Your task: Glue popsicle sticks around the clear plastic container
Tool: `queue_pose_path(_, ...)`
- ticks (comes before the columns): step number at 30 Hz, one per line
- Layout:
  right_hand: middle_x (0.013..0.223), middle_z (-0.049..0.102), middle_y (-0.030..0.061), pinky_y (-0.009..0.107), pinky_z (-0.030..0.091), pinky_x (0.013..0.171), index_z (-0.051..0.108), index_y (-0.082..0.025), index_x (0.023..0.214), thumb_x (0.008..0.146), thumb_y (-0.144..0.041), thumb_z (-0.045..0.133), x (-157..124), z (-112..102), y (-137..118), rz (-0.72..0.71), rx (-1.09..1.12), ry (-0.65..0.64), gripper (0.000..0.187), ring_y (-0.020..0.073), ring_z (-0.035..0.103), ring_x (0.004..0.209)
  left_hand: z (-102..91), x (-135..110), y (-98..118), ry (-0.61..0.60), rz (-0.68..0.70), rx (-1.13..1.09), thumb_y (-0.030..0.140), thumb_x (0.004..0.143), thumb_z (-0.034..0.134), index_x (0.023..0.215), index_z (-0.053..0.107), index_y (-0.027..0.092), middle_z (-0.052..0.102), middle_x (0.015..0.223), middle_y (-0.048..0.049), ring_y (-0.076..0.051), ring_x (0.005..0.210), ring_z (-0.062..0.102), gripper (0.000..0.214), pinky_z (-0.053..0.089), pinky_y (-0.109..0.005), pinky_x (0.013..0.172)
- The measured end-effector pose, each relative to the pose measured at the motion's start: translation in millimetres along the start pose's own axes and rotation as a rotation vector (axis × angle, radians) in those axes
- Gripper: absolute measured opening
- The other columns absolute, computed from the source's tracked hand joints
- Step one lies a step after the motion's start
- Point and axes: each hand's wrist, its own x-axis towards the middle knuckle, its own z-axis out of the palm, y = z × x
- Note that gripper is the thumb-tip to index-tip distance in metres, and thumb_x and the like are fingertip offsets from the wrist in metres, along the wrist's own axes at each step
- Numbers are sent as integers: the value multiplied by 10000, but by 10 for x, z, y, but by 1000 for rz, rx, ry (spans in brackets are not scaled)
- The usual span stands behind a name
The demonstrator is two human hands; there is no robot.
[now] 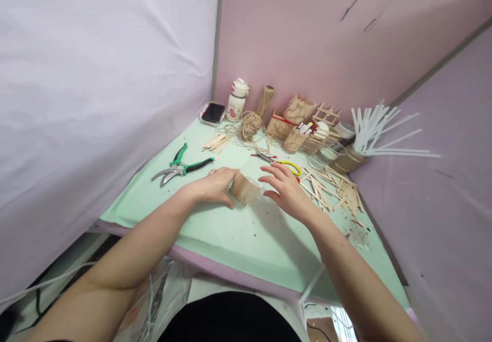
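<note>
A small clear container (252,194) sits low on the table in front of me, with flat wooden craft sticks (241,187) side by side along its left part. My left hand (216,185) holds it from the left, fingers at the back edge and thumb near the lower left side. To its right hovers my right hand (285,188), fingers spread and bent, holding nothing. Beyond the right hand lie yellow-handled scissors (290,167), partly covered by the fingers. Green-and-black pruning shears (179,165) lie spread left of my left hand.
Loose craft sticks (319,188) are scattered on the right. Along the back stand a phone (213,113), a bottle (236,101), a twine ball (250,125), stick-covered holders (295,141) and a can of white glue sticks (371,126). Cloth walls (300,49) enclose the table.
</note>
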Motion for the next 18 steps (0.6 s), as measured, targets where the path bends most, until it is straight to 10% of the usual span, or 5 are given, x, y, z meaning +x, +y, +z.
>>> queue_pose_path(7,781,701,17,452,329,1062,621,-213,819,926,-200,592,-85,-119,-283,11,-126,-8,112,205,617,876,113,66,46,61,129,-24,546,631,762,1216,505,179,584,1251,-121,-321,1242,501,737,330,-438,1051)
queue_pose_path(18,781,706,56,332,383,773,635,-188,879,902,-214,626,-124,78,-552,206,-184,-9,36,228,607,796,418,211,136,146,225,-464,432,570,833,1547,9,165,185,1605,-199,-326,1476,241,1305,265,-459,1180)
